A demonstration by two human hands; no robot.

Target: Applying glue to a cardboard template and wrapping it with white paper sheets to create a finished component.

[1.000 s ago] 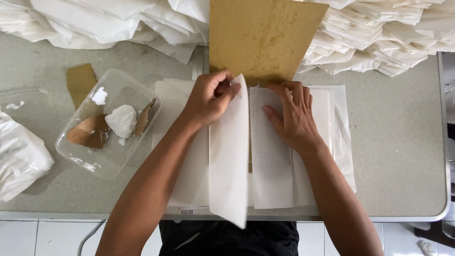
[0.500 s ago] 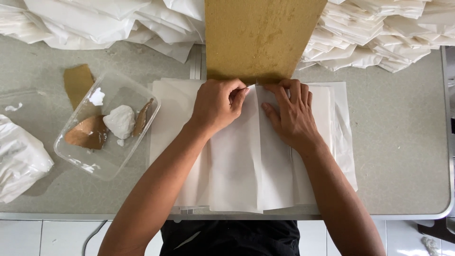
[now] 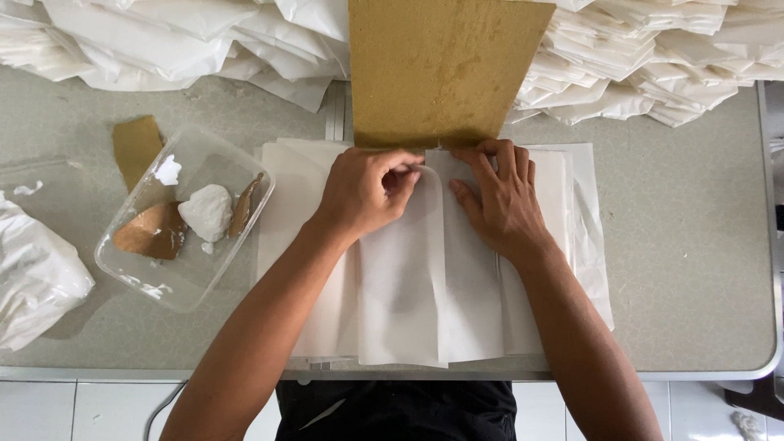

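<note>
Both hands are down on the white paper sheet (image 3: pixel 408 278), which lies in the middle of the grey table (image 3: pixel 694 269), its long axis running from the near edge straight toward the far edge. The left hand (image 3: pixel 363 192) has its fingers curled in, thumb and forefinger nipping the folded flap's top edge right at the centre seam. The right hand (image 3: pixel 502 200) lies flat just beside it, fingers spread and pressing the right-hand panel down, fingertips touching the lower edge of the brown board (image 3: pixel 445 69). That board stands at the far edge, directly beyond both sets of fingers, so the fold's top end sits between the knuckles and the board. The left hand is the nearer one to the seam; the right only anchors.

Off toward the left edge, a clear plastic tub (image 3: pixel 184 216) holds a white lump of paste and brown card scraps, well apart from the hands. Piles of folded white paper (image 3: pixel 653 57) crowd the far edge.
</note>
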